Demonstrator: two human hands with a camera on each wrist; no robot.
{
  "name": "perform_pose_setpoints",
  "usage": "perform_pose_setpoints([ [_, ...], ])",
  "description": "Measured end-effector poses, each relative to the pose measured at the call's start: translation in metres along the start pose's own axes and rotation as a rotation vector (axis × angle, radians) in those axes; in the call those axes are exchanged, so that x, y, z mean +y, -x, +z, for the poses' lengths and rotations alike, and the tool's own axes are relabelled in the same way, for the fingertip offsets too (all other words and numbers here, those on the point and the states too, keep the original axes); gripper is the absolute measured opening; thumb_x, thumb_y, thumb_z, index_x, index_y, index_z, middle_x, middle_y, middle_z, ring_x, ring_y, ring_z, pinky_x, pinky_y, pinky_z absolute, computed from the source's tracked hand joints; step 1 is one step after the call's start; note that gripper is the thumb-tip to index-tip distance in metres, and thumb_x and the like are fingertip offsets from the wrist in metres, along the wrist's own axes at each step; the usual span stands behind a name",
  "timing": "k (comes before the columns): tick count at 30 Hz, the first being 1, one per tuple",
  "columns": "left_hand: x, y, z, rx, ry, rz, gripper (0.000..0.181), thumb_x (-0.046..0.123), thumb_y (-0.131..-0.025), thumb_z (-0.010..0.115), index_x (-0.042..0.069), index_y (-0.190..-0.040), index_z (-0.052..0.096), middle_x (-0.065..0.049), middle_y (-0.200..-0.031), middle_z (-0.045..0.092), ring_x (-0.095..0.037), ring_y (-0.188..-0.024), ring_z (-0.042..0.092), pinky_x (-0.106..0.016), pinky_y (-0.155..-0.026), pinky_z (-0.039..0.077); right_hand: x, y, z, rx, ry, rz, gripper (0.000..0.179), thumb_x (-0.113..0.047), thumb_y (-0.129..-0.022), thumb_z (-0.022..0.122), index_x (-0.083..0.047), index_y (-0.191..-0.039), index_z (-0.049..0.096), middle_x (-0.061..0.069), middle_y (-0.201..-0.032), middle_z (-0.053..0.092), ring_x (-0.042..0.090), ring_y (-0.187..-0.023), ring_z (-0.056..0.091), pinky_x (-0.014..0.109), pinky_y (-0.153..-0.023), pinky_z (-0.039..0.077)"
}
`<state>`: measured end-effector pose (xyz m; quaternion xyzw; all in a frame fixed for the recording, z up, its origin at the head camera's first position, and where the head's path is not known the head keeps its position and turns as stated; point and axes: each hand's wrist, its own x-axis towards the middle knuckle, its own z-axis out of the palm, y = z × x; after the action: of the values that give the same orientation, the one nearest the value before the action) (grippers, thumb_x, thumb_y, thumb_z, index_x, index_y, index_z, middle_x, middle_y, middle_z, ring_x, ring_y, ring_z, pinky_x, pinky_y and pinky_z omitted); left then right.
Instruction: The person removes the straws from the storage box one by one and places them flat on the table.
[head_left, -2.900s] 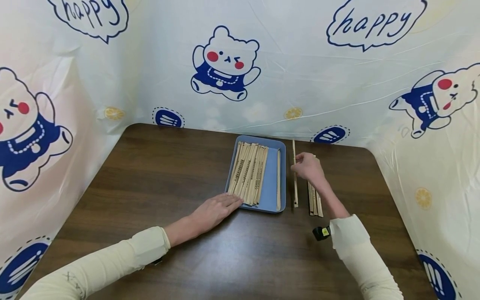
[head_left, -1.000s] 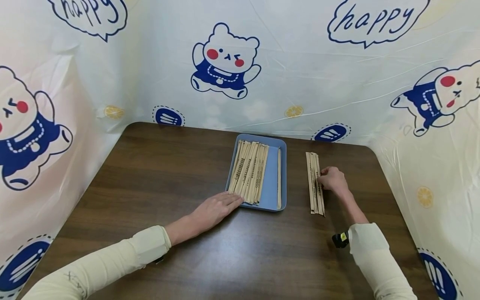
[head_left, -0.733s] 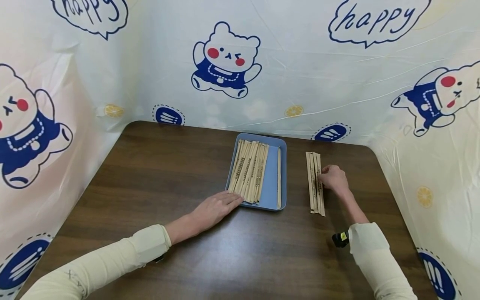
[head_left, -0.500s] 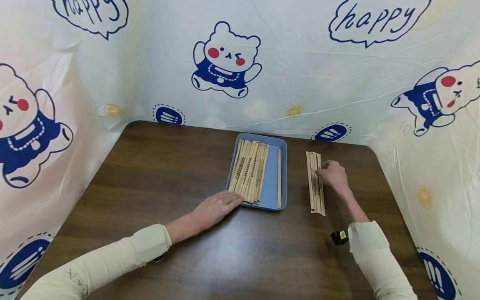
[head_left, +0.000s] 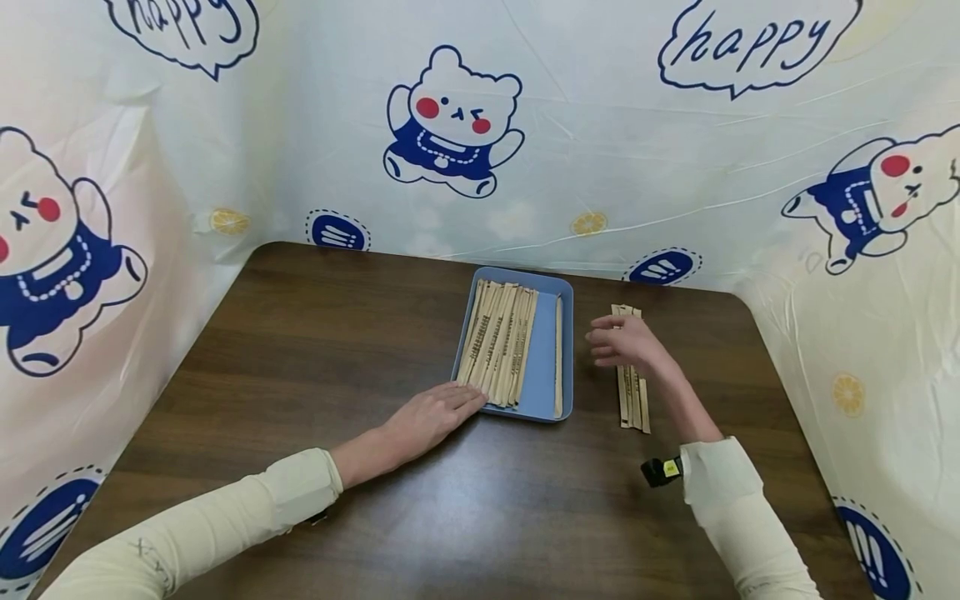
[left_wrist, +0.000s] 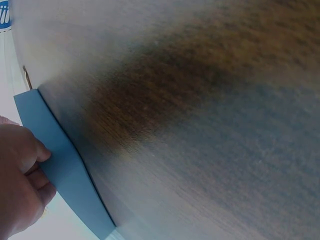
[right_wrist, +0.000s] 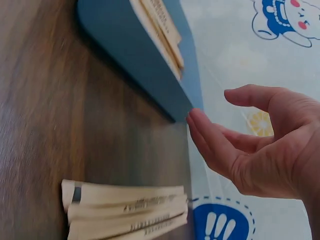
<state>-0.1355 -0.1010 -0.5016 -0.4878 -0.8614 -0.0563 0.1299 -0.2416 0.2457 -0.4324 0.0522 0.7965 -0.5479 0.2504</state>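
Observation:
My left hand [head_left: 431, 421] holds the near-left corner of a blue tray [head_left: 547, 367]; the left wrist view shows its fingertips against the outer wall. In the tray, a row of paper-wrapped sticks [head_left: 497, 346] with dark print fills the left side, and a single wrapped stick [head_left: 558, 358] lies along the right wall. My right hand [head_left: 628, 342] hovers between the tray and a small group of wrapped sticks [head_left: 633, 404] on the table, covering their middle in the head view. Its fingers are spread, holding nothing, as the right wrist view shows.
The brown wooden table [head_left: 337, 333] extends around the tray. A patterned cloth [head_left: 570, 150] with cartoon bears hangs behind and on both sides of it. A small black wrist camera [head_left: 660, 472] sits below my right sleeve.
My right hand set a wrapped stick beside the small group on the table, straightened it, then released it and moved left towards the tray, fingers spreading. My left hand stayed at the tray corner.

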Motion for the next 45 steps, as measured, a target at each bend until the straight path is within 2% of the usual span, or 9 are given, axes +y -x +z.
perform_pose_setpoints([
  [9,0.001,0.0,-0.001,-0.004,-0.011,-0.007,0.044,-0.006,-0.09,0.068,-0.003,-0.133,0.06,-0.017,-0.13,0.063,-0.027,-0.122,0.059,-0.041,-0.106,0.045,-0.017,-0.004,0.022,-0.021,-0.042,-0.021,0.056,-0.009,-0.1,0.057,0.012,-0.147,0.035,0.033,-0.139,0.049,0.047,-0.121,0.055,0.048,-0.094,0.053],
  [15,0.0,0.0,0.0,-0.007,-0.019,-0.01,0.044,-0.005,-0.09,0.068,-0.003,-0.134,0.06,-0.016,-0.131,0.063,-0.027,-0.123,0.059,-0.04,-0.106,0.045,-0.025,-0.008,0.034,0.004,-0.041,-0.016,0.059,-0.01,-0.099,0.059,0.012,-0.148,0.035,0.033,-0.139,0.049,0.047,-0.12,0.055,0.051,-0.097,0.05],
  [19,0.0,0.001,-0.001,-0.005,-0.014,-0.008,0.044,-0.006,-0.09,0.068,-0.003,-0.134,0.06,-0.016,-0.131,0.063,-0.027,-0.123,0.059,-0.04,-0.106,0.045,-0.03,-0.011,0.041,0.027,-0.02,0.008,0.061,-0.013,-0.099,0.059,0.011,-0.149,0.033,0.031,-0.141,0.046,0.047,-0.12,0.055,0.049,-0.097,0.051],
  [28,0.0,0.001,0.0,-0.001,-0.012,-0.012,0.044,-0.005,-0.09,0.068,-0.003,-0.133,0.061,-0.017,-0.13,0.063,-0.027,-0.122,0.059,-0.041,-0.106,0.046,-0.032,-0.021,0.059,0.038,0.066,0.043,0.069,-0.017,-0.101,0.057,0.008,-0.154,0.022,0.027,-0.145,0.042,0.045,-0.118,0.056,0.047,-0.098,0.051],
  [34,0.0,0.0,0.002,0.006,-0.024,-0.012,0.044,-0.005,-0.09,0.068,-0.003,-0.133,0.061,-0.015,-0.13,0.064,-0.026,-0.122,0.059,-0.04,-0.106,0.046,-0.027,-0.027,0.07,0.056,0.172,0.021,0.068,-0.02,-0.101,0.056,0.009,-0.154,0.023,0.027,-0.152,0.034,0.037,-0.119,0.055,0.048,-0.099,0.051],
  [37,-0.001,0.0,0.003,0.008,-0.026,-0.012,0.044,-0.005,-0.09,0.068,-0.003,-0.133,0.061,-0.015,-0.13,0.064,-0.026,-0.122,0.059,-0.04,-0.106,0.046,-0.025,-0.028,0.074,0.068,0.226,0.006,0.069,-0.022,-0.101,0.055,0.01,-0.153,0.023,0.026,-0.156,0.03,0.037,-0.115,0.056,0.047,-0.097,0.052],
  [40,-0.001,0.0,0.003,0.01,-0.024,-0.012,0.043,-0.005,-0.09,0.068,-0.003,-0.132,0.061,-0.015,-0.129,0.064,-0.026,-0.121,0.06,-0.04,-0.105,0.046,-0.023,-0.03,0.076,0.082,0.255,-0.001,0.069,-0.024,-0.101,0.055,0.009,-0.153,0.025,0.026,-0.153,0.034,0.035,-0.112,0.058,0.044,-0.094,0.053],
  [42,-0.001,0.0,0.004,0.011,-0.021,-0.013,0.043,-0.005,-0.089,0.068,-0.003,-0.132,0.061,-0.015,-0.129,0.064,-0.026,-0.121,0.06,-0.04,-0.105,0.046,-0.022,-0.031,0.077,0.087,0.249,-0.004,0.069,-0.024,-0.1,0.055,0.008,-0.154,0.024,0.029,-0.142,0.045,0.036,-0.108,0.059,0.043,-0.092,0.054],
  [45,-0.001,0.0,0.003,0.01,-0.016,-0.014,0.044,-0.005,-0.09,0.068,-0.003,-0.133,0.061,-0.015,-0.13,0.064,-0.026,-0.121,0.059,-0.04,-0.105,0.046,-0.021,-0.033,0.078,0.09,0.228,-0.019,0.069,-0.022,-0.101,0.055,0.008,-0.154,0.024,0.028,-0.131,0.05,0.036,-0.111,0.059,0.042,-0.092,0.055],
])
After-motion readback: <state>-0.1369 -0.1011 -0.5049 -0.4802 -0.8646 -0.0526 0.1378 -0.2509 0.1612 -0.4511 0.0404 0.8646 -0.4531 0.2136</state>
